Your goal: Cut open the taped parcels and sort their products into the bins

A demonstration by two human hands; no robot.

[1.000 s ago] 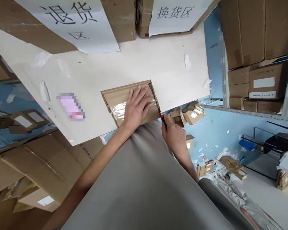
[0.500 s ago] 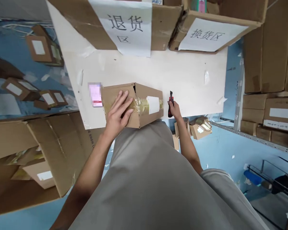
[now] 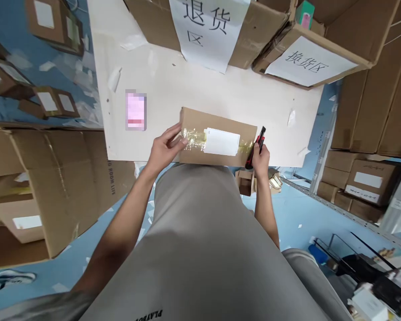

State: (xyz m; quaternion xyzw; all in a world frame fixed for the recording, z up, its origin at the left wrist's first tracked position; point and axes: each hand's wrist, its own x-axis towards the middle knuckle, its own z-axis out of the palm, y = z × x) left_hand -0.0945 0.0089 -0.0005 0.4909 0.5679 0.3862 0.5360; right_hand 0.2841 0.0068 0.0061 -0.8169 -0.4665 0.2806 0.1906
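A taped cardboard box lies on the white table at its front edge, with a blank-looking white label facing up. My left hand grips the box's left end, thumb on top and fingers along the side. At the box's right end is my right hand, closed round a black and red box cutter whose tip points away from me. Whether its blade is out I cannot tell. The right fingers are beside the box's end, partly hidden by the cutter.
A pixelated pink item lies left on the white table. Two large cartons with paper signs, a left sign and a right sign, stand at the back. A large open carton is at the left; stacked boxes fill the right shelf.
The box has been turned so its labelled face is up. The cutter has left the box's edge and swung up beside its right end. My left hand has shifted to the left end.
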